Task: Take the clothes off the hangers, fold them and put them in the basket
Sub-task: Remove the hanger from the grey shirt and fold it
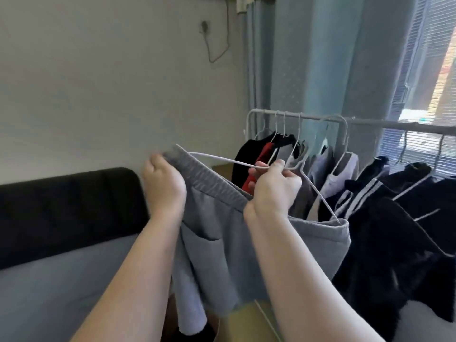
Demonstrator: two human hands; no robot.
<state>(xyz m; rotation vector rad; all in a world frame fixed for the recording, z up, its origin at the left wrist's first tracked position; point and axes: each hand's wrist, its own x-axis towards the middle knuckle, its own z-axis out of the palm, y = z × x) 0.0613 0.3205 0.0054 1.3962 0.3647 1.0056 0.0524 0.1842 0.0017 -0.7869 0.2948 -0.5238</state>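
Pale teal fabric curtains (pixel 320 58) hang behind the white metal clothes rail (pixel 308 117). Well to the left of the rail, a black padded backrest (pixel 61 208) stands against the wall, with a grey-blue cushion (pixel 61 280) below it. A row of mostly black garments (pixel 394 218) hangs from the rail on wire hangers; one has white stripes, and a red piece shows at the rail's left end.

The pair of grey cotton shorts (pixel 222 243) is held up in the air in front of the rail, below it and to its left. They hang from their elastic waistband, with a pocket facing the camera. The left hand (pixel 165 186), the farther of the two from the rail, has its fingers curled tight on the left end of the waistband. The right hand (pixel 274 191), just in front of the rail's left end, has fingers and thumb clamped on the thin white wire hanger (pixel 229 160) near its neck. The hanger is tilted — its left arm rises clear of the waistband, while its right tip is tucked inside the shorts' right edge.
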